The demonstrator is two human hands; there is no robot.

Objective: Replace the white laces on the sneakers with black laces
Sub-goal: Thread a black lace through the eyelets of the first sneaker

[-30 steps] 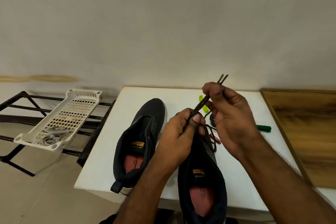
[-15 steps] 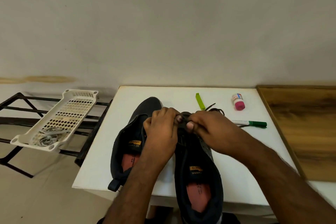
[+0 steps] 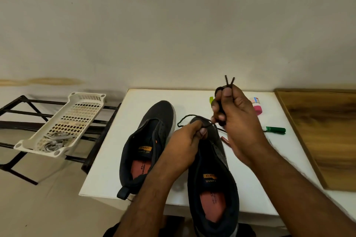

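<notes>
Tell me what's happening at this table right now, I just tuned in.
A person is lacing a pair of dark sneakers on a white table. The right hand holds a black lace raised, both tips sticking up above the fingers, while the left hand pinches the lace's loop over the near dark sneaker. The far dark sneaker lies unlaced. Pale laces sit in a white slotted plastic tray.

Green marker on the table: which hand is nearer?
Right. The right hand, pinching the black lace ends, is raised just left of the green marker; the left hand grips the lace farther left, over the near sneaker.
</notes>
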